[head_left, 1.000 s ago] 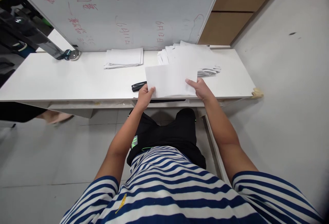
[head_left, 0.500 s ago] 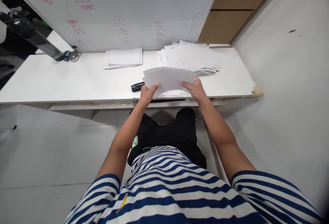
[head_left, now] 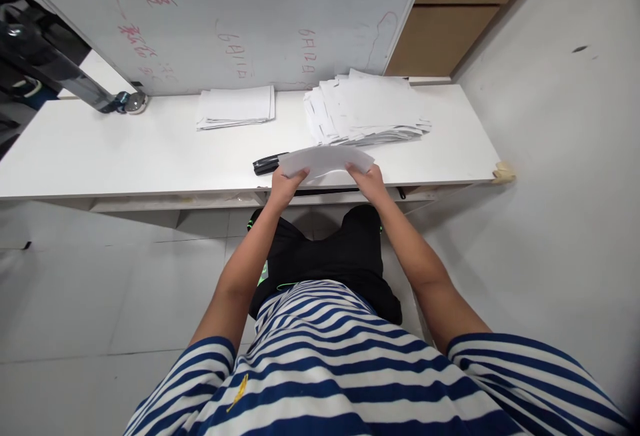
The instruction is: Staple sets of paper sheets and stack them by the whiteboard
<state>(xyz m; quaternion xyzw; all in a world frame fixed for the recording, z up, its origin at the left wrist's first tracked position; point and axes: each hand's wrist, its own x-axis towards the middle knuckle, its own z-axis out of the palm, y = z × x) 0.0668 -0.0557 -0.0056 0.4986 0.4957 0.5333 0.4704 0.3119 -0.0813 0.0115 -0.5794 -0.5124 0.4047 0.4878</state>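
Observation:
Some white paper sheets (head_left: 327,158) are held upright and bowed at the front edge of the desk. My left hand (head_left: 287,186) pinches their left side, its thumb on the near face. On the right side my right hand (head_left: 367,181) grips them the same way. Fingers behind the paper are hidden. Just beyond my left hand lies a black stapler (head_left: 267,164), partly covered by the paper. Behind the sheets rests a large untidy pile of paper (head_left: 370,106). A smaller, neater paper stack (head_left: 236,106) is to its left.
The white desk (head_left: 125,163) has an open shelf below its front edge. A whiteboard (head_left: 260,9) with red writing stands along the back. A dark clear bottle (head_left: 75,76) leans at the left end, and a wall (head_left: 565,189) bounds the right.
The held sheets have come lower and tilted so less of their face shows. My hands are slightly closer together, still gripping them. The view has shifted a little.

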